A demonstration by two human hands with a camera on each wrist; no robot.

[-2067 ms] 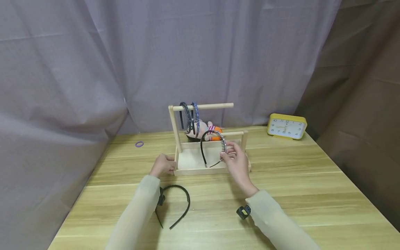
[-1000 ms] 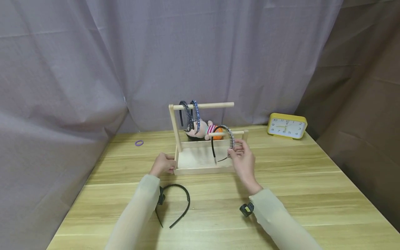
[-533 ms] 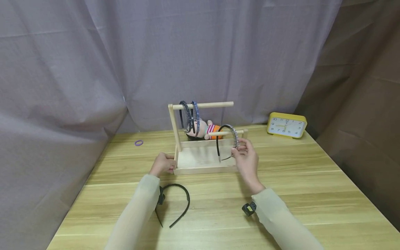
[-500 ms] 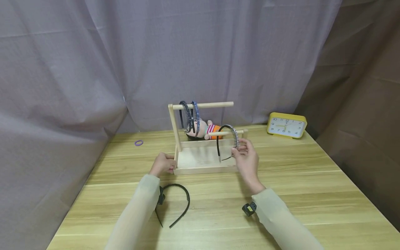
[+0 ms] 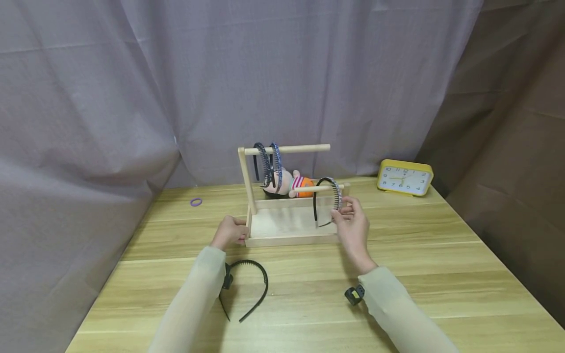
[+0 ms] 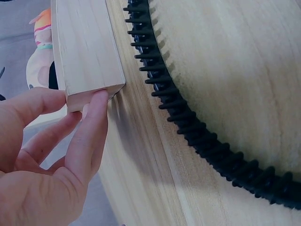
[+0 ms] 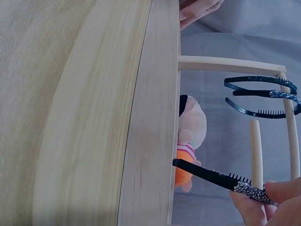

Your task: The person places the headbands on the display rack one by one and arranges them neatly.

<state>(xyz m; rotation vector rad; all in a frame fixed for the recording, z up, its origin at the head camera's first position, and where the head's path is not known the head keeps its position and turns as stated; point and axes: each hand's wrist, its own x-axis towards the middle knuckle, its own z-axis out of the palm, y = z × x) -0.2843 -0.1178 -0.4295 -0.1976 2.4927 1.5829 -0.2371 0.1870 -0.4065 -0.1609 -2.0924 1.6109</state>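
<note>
In the head view my right hand pinches a black toothed headband with silver glitter between thumb and fingers. The headband stands upright at the lower bar of a pale wooden stand, and that bar appears to run through its arch. My left hand grips the stand's left end; the left wrist view shows thumb and fingers on its corner. Two headbands hang on the upper bar: a dark glittery one and a blue glittery one.
A plain black toothed headband lies on the table, partly behind the left wrist. Behind the stand lies a plush doll in orange. A purple hair tie is at left, a yellow alarm clock at back right.
My right hand has carried the silver headband right and slightly up, from over the tray to along the lower bar towards its post. My left hand has stayed on the stand.
</note>
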